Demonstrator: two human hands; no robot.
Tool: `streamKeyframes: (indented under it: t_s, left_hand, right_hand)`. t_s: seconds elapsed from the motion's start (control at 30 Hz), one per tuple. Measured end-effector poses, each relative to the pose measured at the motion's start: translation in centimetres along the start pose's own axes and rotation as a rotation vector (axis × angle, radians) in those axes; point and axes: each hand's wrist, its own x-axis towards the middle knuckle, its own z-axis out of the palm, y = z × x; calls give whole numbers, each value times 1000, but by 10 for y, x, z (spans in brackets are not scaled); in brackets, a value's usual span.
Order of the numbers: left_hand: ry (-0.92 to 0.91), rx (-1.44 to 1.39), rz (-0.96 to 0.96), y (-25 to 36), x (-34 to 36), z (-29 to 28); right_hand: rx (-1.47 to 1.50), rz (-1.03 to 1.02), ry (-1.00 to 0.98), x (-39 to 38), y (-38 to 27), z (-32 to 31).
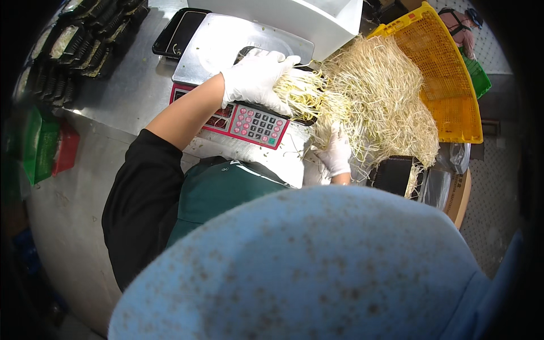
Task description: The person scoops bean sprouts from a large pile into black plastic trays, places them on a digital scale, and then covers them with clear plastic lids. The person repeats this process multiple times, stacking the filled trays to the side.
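Observation:
My left hand (258,76), in a white glove, reaches over the steel plate (207,48) of a digital scale. Its fingers curl round the yellow-tipped end of a bunch of bean sprouts (300,90). Dark edges of what looks like a black tray show beneath that hand, mostly hidden. The scale's red-framed keypad (259,124) faces me below the wrist. My right hand (335,152), also gloved in white, closes on the lower side of the same bunch, its fingers partly covered by sprouts. Against the bunch lies a big heap of long pale bean sprouts (391,90).
Beyond the heap leans a yellow plastic crate (453,85). A white box (294,22) stands behind the scale, beside a black tray (180,33). Stacked filled black trays (79,48) occupy the far left. Another black tray (392,174) sits near my right hand. A person (458,28) stands at far right.

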Motion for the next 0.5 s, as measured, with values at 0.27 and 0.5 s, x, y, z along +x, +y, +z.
streamKeyframes:
  t_s: [0.27, 0.5]
  left_hand:
    - [421, -554, 83, -31, -55, -21]
    - [535, -825, -275, -73, -73, 13]
  right_hand:
    - [-88, -106, 263, -11, -39, 79]
    - [1487, -109, 351, 22, -57, -65]
